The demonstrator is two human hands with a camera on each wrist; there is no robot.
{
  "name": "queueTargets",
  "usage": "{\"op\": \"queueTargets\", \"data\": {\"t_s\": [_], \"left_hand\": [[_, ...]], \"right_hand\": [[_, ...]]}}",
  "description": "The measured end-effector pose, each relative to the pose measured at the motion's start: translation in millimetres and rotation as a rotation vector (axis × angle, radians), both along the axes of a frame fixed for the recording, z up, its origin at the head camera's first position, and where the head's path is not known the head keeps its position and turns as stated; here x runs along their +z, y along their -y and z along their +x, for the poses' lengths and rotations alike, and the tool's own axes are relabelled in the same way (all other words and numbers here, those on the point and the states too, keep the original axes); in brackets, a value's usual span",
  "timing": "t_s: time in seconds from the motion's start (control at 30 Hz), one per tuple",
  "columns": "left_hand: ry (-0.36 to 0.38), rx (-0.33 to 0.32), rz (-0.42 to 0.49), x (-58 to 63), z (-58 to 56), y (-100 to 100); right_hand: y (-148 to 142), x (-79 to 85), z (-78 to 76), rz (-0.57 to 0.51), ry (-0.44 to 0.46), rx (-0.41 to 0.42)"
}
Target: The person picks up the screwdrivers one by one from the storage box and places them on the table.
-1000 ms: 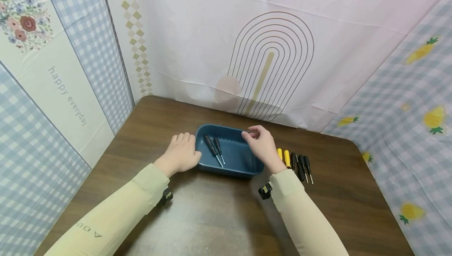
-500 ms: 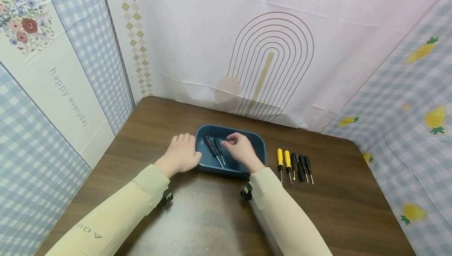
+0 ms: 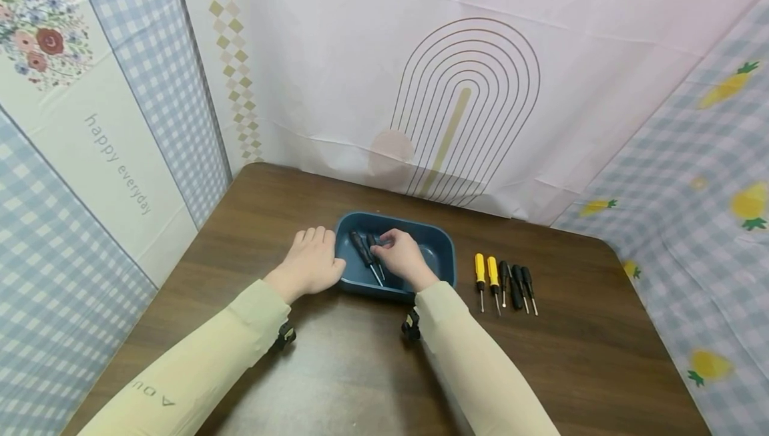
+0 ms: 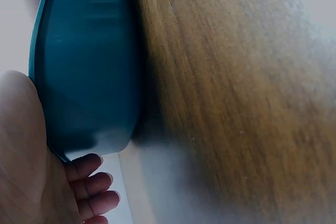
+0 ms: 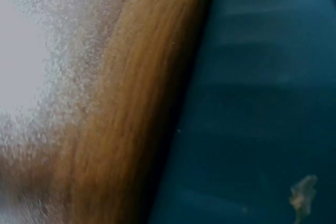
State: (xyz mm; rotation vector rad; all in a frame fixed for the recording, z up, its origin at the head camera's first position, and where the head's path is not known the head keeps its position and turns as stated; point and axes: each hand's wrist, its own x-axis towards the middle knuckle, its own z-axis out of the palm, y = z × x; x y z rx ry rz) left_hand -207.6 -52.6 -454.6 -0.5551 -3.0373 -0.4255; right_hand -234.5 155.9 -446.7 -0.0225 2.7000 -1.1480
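In the head view, my left hand [image 3: 309,259] grips the left end of a dark blue rectangular bin [image 3: 444,249]. The left wrist view shows its fingers [image 4: 97,203] curled around the bin's corner, with the palm side along the rim. Two black-handled screwdrivers lie side by side inside the bin: a longer one [image 3: 360,246] and a smaller one [image 3: 371,240] to its right. My right hand [image 3: 401,256] reaches in over the near wall, thumb and forefinger bent right at the smaller screwdriver's handle. I cannot tell whether they pinch it. In the right wrist view no fingers show.
Right of the bin, several screwdrivers stand out in a row on the brown wooden table [image 3: 360,362]: two yellow-handled ones [image 3: 493,272], then black-handled ones [image 3: 517,282]. Behind the table hangs a white patterned cloth [image 3: 336,89]; checked cloths flank both sides.
My right hand has moved left from the bin's right end to the smaller screwdriver, uncovering the row on the table. My left hand has stayed on the bin.
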Motion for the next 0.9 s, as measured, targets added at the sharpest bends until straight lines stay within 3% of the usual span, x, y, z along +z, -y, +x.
{"op": "queueTargets", "data": {"t_s": [0.43, 0.9], "left_hand": [[-0.002, 0.0, -0.023, 0.9, -0.3, -0.7], [0.022, 0.003, -0.011, 0.7, -0.3, 0.4]], "right_hand": [[6.8, -5.4, -3.4, 0.069, -0.018, 0.006], [5.3, -5.1, -3.1, 0.069, 0.018, 0.009]]}}
